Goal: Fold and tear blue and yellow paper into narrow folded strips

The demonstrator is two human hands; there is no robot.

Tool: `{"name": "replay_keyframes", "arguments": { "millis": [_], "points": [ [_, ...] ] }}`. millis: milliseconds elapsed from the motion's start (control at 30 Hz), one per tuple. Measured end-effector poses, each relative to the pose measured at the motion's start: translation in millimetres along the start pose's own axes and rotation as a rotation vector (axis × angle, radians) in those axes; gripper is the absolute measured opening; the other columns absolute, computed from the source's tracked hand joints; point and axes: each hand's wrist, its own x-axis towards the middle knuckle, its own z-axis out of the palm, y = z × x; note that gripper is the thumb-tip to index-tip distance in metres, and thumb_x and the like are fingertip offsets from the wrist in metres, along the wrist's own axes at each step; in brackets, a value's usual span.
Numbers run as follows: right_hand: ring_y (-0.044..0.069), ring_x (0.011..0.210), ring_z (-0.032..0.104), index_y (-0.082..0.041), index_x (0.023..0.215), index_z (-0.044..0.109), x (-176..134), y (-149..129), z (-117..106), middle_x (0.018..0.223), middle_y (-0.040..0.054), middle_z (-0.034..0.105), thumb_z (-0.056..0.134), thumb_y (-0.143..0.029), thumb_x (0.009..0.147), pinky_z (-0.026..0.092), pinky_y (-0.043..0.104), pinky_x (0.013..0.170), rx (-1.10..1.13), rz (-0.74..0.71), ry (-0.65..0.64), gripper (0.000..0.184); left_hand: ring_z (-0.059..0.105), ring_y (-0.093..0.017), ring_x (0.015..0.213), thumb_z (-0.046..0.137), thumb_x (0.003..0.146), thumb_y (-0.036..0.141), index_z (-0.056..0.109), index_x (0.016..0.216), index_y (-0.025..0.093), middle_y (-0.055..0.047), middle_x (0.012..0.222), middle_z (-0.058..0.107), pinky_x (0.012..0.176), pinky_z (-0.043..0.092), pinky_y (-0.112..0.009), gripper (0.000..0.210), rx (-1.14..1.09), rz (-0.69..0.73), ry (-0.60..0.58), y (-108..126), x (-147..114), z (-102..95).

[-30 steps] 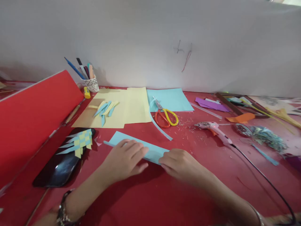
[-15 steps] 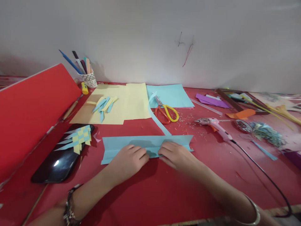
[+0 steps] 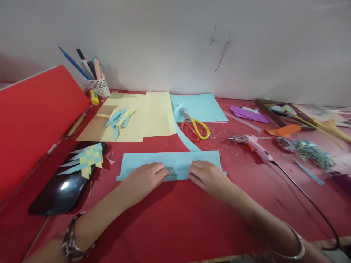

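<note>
A blue sheet of paper (image 3: 175,157) with a crease along its length lies in front of me on the red table. My left hand (image 3: 149,175) has its fingers curled over the left half of the paper's near edge. On the right half, my right hand (image 3: 207,177) grips the same edge, fingers bent and close together. The fingertips and thumbs are partly hidden. Behind the paper, a narrow curved blue strip (image 3: 182,137) runs up towards scissors (image 3: 194,126) with one red and one yellow handle.
Left stand a black phone (image 3: 60,193) with a woven paper piece (image 3: 89,159) on it, a red board (image 3: 35,124) and a pen cup (image 3: 100,87). Cream paper (image 3: 160,117) with cut strips lies behind. A pink glue gun (image 3: 252,144) and its cable are on the right.
The front edge of the blue paper looks rolled or folded further over, and the sheet is narrower. Both hands have shifted slightly away from me, and the gap between them is wider.
</note>
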Motion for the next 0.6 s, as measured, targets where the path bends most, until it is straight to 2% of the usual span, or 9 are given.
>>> {"name": "replay_keyframes", "arguments": {
  "millis": [100, 267, 467, 600],
  "points": [
    [0.015, 0.065, 0.051, -0.015, 0.073, 0.056, -0.9, 0.7, -4.5, 0.073, 0.0041, 0.057, 0.043, -0.023, 0.085, 0.034, 0.025, 0.059, 0.026, 0.038, -0.062, 0.02, 0.052, -0.011, 0.058, 0.029, 0.087, 0.019, 0.055, 0.079, 0.017, 0.0, 0.071, 0.054, 0.049, 0.035, -0.022, 0.028, -0.034, -0.014, -0.024, -4.4, -2.5, -0.1],
    [0.015, 0.071, 0.052, -0.016, 0.074, 0.056, -6.5, 6.5, -14.1, 0.077, 0.0031, 0.058, 0.042, -0.024, 0.086, 0.033, 0.023, 0.059, 0.109, 0.136, -0.141, 0.02, 0.051, -0.011, 0.054, 0.024, 0.088, 0.021, 0.055, 0.075, 0.017, 0.0, 0.066, 0.053, 0.047, 0.035, -0.022, 0.033, 0.006, -0.022, 0.038, -8.6, -10.9, 4.3],
    [0.014, 0.072, 0.052, -0.017, 0.072, 0.056, -14.6, 10.4, -26.6, 0.079, 0.0013, 0.058, 0.045, -0.024, 0.084, 0.028, 0.022, 0.054, 0.101, 0.254, -0.204, 0.018, 0.054, -0.012, 0.061, 0.018, 0.088, 0.021, 0.055, 0.077, 0.018, -0.002, 0.07, 0.056, 0.053, 0.041, -0.022, 0.039, -0.091, -0.143, 0.034, -11.7, -30.6, 2.2],
    [0.013, 0.067, 0.053, -0.018, 0.067, 0.056, -18.8, 8.5, -34.7, 0.075, 0.0003, 0.059, 0.047, -0.019, 0.082, 0.025, 0.022, 0.05, 0.046, 0.352, -0.217, 0.018, 0.057, -0.014, 0.065, 0.015, 0.089, 0.03, 0.054, 0.074, 0.019, -0.002, 0.072, 0.057, 0.055, 0.043, -0.025, 0.042, -0.1, -0.251, 0.119, -15.5, -43.5, 4.7]
  ]
}}
